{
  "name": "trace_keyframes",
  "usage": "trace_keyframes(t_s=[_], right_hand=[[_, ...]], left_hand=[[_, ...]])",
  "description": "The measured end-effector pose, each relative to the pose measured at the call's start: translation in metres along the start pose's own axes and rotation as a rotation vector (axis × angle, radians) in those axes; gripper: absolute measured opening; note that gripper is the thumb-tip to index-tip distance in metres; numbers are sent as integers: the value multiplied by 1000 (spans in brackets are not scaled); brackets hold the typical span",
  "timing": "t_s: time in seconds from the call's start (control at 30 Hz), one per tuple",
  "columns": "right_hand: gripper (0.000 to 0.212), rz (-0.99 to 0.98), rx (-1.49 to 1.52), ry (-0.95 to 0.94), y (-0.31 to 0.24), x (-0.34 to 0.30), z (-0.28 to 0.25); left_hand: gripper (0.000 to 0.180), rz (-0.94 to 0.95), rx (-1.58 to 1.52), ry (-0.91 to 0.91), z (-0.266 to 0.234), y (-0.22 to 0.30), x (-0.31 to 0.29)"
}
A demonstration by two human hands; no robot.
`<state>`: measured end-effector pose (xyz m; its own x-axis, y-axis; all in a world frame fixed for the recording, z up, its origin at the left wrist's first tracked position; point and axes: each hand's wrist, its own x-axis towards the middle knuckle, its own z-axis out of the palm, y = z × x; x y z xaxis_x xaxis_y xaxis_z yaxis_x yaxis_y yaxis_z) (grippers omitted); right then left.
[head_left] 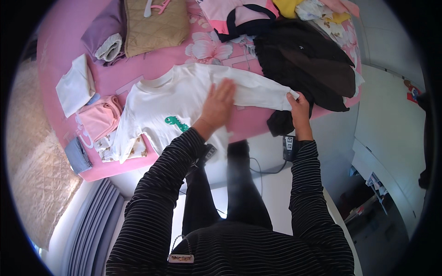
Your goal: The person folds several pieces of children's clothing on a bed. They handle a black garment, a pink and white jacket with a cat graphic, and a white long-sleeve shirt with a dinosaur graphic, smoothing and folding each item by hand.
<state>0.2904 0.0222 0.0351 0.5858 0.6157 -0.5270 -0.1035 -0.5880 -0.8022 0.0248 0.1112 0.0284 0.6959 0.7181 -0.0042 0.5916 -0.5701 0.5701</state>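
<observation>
A white long-sleeved shirt (156,103) with a green dinosaur on its front lies spread on a bed with a pink floral sheet (161,64). Its collar points away from me, and its lower edge hangs over the near side of the bed. My left hand (218,103), slightly blurred, rests on or just over the shirt near the shoulder, fingers stretched out. At the far end of the right-hand sleeve, my right hand (299,108) pinches the cuff between thumb and fingers.
Black clothing (304,60) lies right of the sleeve. Folded pink clothes (99,117), a folded white garment (76,87) and folded grey-blue cloth (78,155) sit on the left. A tan quilted garment (156,27) with hangers lies at the back. A white cabinet (391,124) stands right.
</observation>
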Motion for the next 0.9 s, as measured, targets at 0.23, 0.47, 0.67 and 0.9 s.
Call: trace_keyframes(t_s=[0.23, 0.47, 0.67, 0.9], right_hand=[[20, -121, -138, 132, 33, 15, 10], [30, -103, -36, 197, 44, 27, 14], [31, -47, -73, 161, 35, 28, 14], [27, -40, -135, 22, 22, 21, 7]], left_hand=[[53, 217, 144, -145, 43, 29, 51], [55, 378, 71, -157, 61, 37, 71], [58, 130, 28, -157, 24, 0, 26], [62, -424, 214, 113, -38, -67, -41]])
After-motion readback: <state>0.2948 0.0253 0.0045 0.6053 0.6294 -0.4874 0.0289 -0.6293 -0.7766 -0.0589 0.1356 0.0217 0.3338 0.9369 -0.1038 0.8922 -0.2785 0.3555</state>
